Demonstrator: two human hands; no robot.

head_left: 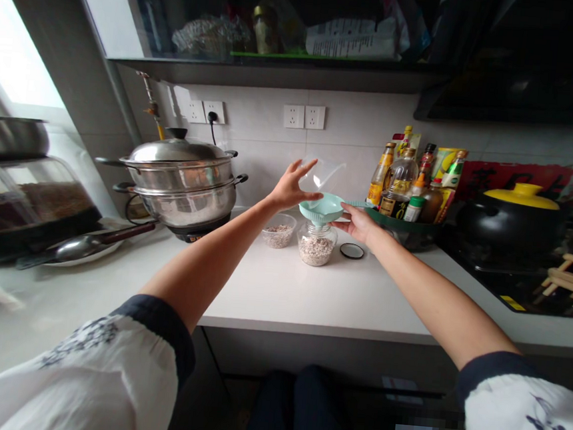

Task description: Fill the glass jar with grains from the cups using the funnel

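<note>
My left hand (289, 187) holds a clear plastic container (323, 175) tilted over a pale green funnel (321, 209). The funnel sits in the mouth of a glass jar (317, 244) part filled with pale grains. My right hand (357, 222) grips the funnel's rim and handle from the right. A second small clear jar (279, 231) with grains stands just left of the first, and a round dark-rimmed lid (351, 251) lies on the white counter (280, 288) to the right.
A steel stacked steamer pot (182, 176) stands at the back left, with a pan and ladle (80, 247) nearer. Several sauce bottles (412, 179) crowd the back right beside a black pot with a yellow lid (517, 218) on the hob. A dark shelf (279, 74) hangs overhead.
</note>
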